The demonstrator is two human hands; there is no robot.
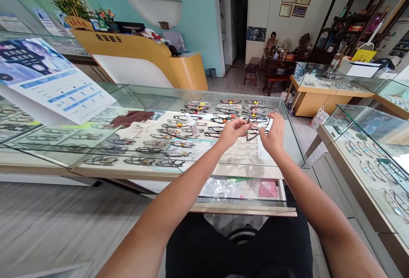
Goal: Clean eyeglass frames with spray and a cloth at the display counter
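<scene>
Over the glass display counter [236, 169], both hands hold one pair of dark-framed eyeglasses [248, 133]. My left hand [232, 132] pinches the frame from the left. My right hand [274, 132] grips it from the right with bent fingers. Part of the frame is hidden by the fingers. To the left of my hands stands a small white spray bottle [192, 124]. Several eyeglasses [174, 133] lie in rows around and beyond the hands. A brown cloth [132, 118] and a cream cloth [138, 129] lie farther left.
Below the counter top, an open drawer [246, 190] holds clear plastic and a pink packet [267, 187]. A calendar [57, 82] stands on the left. Another glass case [377, 154] runs along the right. A person [271, 43] sits at a table in the back.
</scene>
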